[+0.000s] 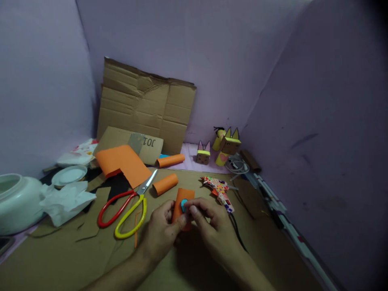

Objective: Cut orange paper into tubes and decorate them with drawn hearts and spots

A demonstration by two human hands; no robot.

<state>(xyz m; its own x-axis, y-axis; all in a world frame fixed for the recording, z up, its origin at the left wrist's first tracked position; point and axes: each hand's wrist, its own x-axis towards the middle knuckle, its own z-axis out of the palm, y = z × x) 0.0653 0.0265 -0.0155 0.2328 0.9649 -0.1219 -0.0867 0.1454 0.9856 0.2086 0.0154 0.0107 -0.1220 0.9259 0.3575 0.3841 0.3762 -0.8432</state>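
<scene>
My left hand [162, 226] is closed around an orange paper tube [185, 194], which it holds tilted above the cardboard work surface [121, 266]. On the tube's face sits a small blue paper circle [183, 205]. The fingertips of my right hand [212, 222] are pinched together at the circle's right edge; whether they grip it or press on it is partly hidden. Two more orange paper tubes [165, 184] lie just beyond my hands. Scissors [133, 208] with one red and one yellow handle rest, blades apart, left of my left hand.
A patterned glue gun [218, 190] with a black cord lies to the right. Orange paper [124, 161], a crumpled tissue [68, 202] and a white pot [20, 206] are on the left. Cardboard sheets [145, 105] lean on the back wall, near paper animal figures [230, 145].
</scene>
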